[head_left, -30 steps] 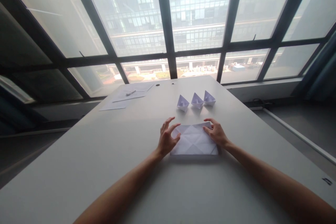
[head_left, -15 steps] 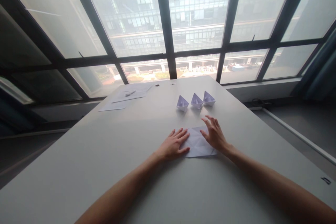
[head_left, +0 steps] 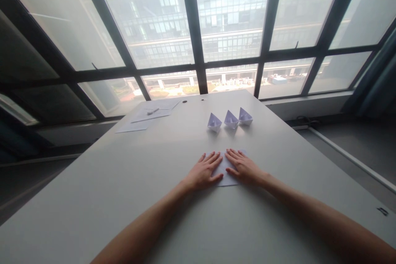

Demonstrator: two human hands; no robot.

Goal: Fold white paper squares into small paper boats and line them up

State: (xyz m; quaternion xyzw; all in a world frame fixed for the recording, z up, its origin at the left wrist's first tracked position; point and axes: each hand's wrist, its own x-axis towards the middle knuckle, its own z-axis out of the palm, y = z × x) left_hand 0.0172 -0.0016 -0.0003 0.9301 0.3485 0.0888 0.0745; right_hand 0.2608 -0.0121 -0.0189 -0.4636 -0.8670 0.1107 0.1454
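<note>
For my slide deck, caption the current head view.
Left hand and right hand lie flat on white paper, three folded paper boats beyond.

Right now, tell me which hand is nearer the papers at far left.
Left: the left hand lies front-right of the papers; the right hand lies farther right.

No text seems legible.

Seemingly an office: white table (head_left: 123, 181), tall windows (head_left: 232, 12)
</note>
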